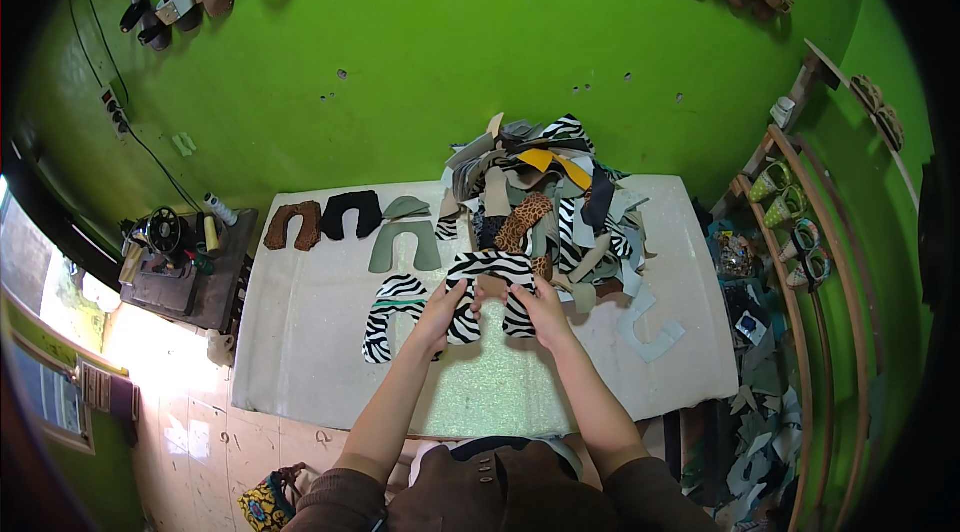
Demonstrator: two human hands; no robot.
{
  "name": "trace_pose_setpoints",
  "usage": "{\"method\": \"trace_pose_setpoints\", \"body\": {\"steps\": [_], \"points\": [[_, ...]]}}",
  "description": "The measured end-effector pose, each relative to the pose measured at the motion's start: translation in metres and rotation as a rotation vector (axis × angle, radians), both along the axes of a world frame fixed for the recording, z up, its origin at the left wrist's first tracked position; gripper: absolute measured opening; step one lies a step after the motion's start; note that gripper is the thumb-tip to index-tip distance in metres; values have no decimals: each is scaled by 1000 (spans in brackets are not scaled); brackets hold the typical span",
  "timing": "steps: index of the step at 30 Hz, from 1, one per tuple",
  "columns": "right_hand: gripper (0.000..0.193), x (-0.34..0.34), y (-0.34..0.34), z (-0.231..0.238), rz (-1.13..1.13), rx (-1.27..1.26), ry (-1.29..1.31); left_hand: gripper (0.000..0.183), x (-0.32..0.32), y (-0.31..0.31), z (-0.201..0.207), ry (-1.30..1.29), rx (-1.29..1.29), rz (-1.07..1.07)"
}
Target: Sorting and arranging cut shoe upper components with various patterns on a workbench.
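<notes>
Between my two hands I hold a U-shaped zebra-print upper piece (490, 262), raised over the table with its open end toward me. My left hand (438, 317) grips its left leg, the thumb on top. The right leg is pinched the same way by my right hand (546, 317). Inside the curve shows a small tan patch; what it belongs to I cannot tell. Another zebra-print piece (378, 332) lies on the table, partly behind my left hand. Farther left rest U-shaped pieces in brown (282, 224), black (350, 203) and grey-green (427, 252).
A heap of mixed material scraps (530, 197) covers the back middle of the pale table (300, 352). A light grey U-shaped piece (640, 332) lies at right. A sewing machine (165, 242) stands left. A wooden rack (790, 282) and floor scraps (760, 452) are at right.
</notes>
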State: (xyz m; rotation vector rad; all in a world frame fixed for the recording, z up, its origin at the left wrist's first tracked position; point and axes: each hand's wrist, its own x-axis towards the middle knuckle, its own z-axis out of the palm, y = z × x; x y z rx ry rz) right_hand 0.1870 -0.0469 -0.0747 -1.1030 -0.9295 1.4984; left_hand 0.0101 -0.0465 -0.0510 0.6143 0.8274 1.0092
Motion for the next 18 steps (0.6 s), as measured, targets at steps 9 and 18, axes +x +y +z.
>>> {"method": "trace_pose_setpoints", "body": {"steps": [9, 18], "points": [[44, -2, -21, -48, -285, 51, -394, 36, -3, -33, -12, 94, -3, -139], [75, -61, -53, -34, -11, 314, -1109, 23, -53, -62, -50, 248, -92, -37]]}}
